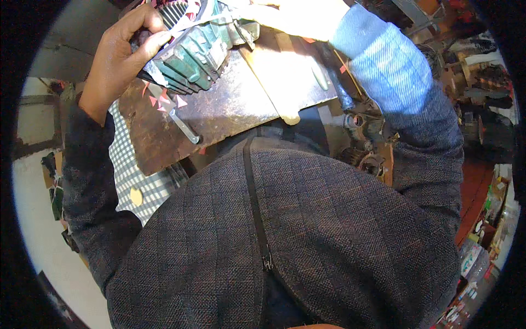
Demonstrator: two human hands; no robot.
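Note:
A motor stator (pixel 189 63) in a green finned housing rests tilted at the top of the view, its slotted core and windings partly cut off by the edge. My left hand (pixel 123 57) is closed at its left rim, thumb and curled fingers pinching one end of a white strip (pixel 201 23). Across the stator's opening the strip runs toward my right hand (pixel 307 17), whose closed fingers seem to hold its other end. Bright glare washes out much of that hand. Below the stator lie a knife-like tool (pixel 184 127) and small pink-red paper scraps (pixel 160 101).
The stator stands on a worn dark board (pixel 219 112). A thin wooden stick (pixel 263 88) and a pale slim tool (pixel 319 78) lie on it. Checked cloth (pixel 143 178) hangs at the left. Metal parts (pixel 370 163) clutter the right.

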